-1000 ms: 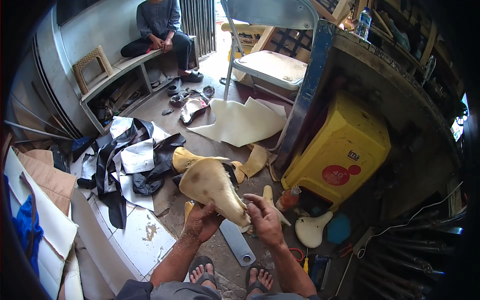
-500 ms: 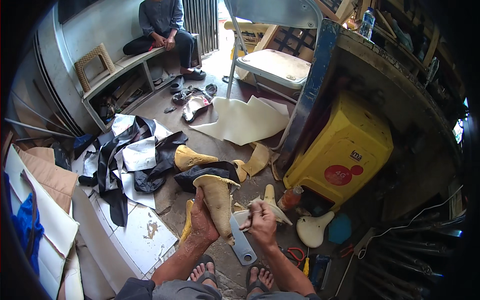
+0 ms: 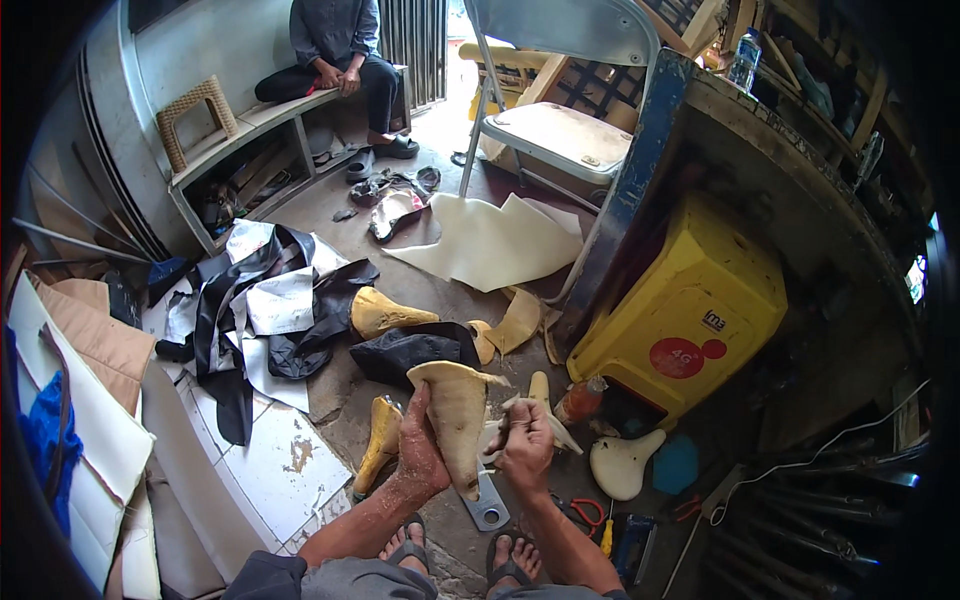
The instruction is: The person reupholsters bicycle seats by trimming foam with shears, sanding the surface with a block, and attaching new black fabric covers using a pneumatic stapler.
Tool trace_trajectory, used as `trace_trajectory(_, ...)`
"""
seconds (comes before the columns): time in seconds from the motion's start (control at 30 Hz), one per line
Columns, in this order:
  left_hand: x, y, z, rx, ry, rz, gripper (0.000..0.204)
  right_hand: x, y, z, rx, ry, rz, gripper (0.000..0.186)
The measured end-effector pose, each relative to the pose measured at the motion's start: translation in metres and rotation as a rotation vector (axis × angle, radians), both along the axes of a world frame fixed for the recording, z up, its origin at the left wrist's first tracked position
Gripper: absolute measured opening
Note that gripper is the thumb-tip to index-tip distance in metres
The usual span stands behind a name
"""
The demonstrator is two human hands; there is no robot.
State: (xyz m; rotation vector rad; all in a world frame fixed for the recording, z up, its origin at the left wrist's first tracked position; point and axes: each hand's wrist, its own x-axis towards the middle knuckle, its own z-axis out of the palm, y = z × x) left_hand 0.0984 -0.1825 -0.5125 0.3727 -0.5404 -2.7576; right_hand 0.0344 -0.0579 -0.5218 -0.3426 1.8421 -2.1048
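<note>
Here, tan foam [image 3: 457, 418] in left hand [image 3: 424, 452], thumb [image 3: 420, 396] along edge.

Looks like a cluttered workshop: handheld saddle-shaped piece [image 3: 453, 412], plus black-and-white scraps [image 3: 278, 305], jagged cream sheet [image 3: 492, 242] and yellow-handled screwdriver [image 3: 607, 537] on the floor [image 3: 322, 216].

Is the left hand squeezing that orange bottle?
No, the left hand grips a tapered yellowish piece, while the orange bottle is on the floor.
</note>
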Motion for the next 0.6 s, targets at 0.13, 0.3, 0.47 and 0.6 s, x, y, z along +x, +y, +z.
trace_trajectory(0.13,-0.002,0.006,-0.004,0.014,0.004,-0.082,0.058,0.005,0.001,-0.004,-0.032,0.119,0.004,0.029)
trace_trajectory(0.3,-0.006,0.014,-0.002,-0.021,-0.163,0.025,0.060,0.005,0.004,-0.002,0.176,0.542,-0.094,0.025)
trace_trajectory(0.47,0.001,0.007,0.001,0.029,-0.118,-0.109,0.057,-0.023,0.018,0.005,0.060,0.082,-0.141,0.028)
trace_trajectory(0.6,-0.003,0.010,-0.004,-0.048,-0.185,-0.089,0.060,-0.007,0.019,-0.001,-0.053,0.048,0.102,0.024)
